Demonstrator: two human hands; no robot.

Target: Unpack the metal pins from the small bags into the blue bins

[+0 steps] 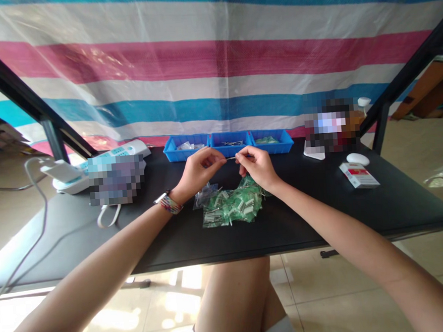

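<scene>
Between my hands, above the table, a thin screw-like metal piece (231, 158) runs level; its exact kind is too small to make out. My left hand (203, 168) pinches its left end between thumb and forefinger. At the other end, the closed fingertips of my right hand (257, 166) grip it. Below them lies a heap of small green-tinted plastic bags (234, 205) holding white tube-like pieces. A clear bag (204, 195) sits at its left side. Just behind my hands stands a blue three-compartment tray (175, 154), with clear bags, thin metal pieces and green bags in its compartments.
Left on the black table (166, 245) lie a white power strip (137, 148) with a plugged-in charger (60, 170) and cable, plus a blurred object (116, 181). To the right are a small box (358, 175), a white oval object (357, 159) and another blurred item (332, 125). A striped sheet (217, 60) hangs behind.
</scene>
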